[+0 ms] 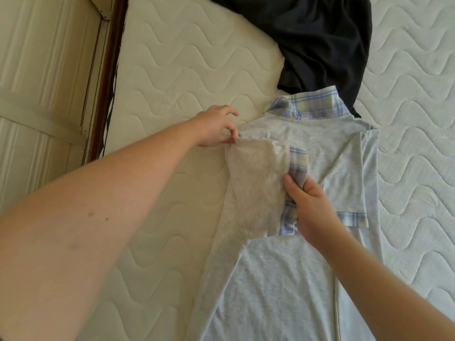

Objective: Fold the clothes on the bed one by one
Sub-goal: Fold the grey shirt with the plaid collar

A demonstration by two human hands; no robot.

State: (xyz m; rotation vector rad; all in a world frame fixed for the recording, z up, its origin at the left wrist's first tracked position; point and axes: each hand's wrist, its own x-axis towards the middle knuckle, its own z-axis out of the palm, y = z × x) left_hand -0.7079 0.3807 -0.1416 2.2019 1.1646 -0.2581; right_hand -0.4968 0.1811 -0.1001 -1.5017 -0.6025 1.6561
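while the left hand pinches the shoulder edge and the right hand grips the plaid cuff, the grey shirt lies flat on the bed beneath them; sleeve fold underway, next lay it inward, dark garment waiting beyond.

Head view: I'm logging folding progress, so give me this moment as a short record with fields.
surface: quilted mattress
garment in work: grey shirt with plaid collar, lying flat
right sleeve: folded in over the body
left sleeve: lifted, being folded in
left hand: pinches the shoulder edge
right hand: grips the plaid cuff
waiting: dark garment, unfolded
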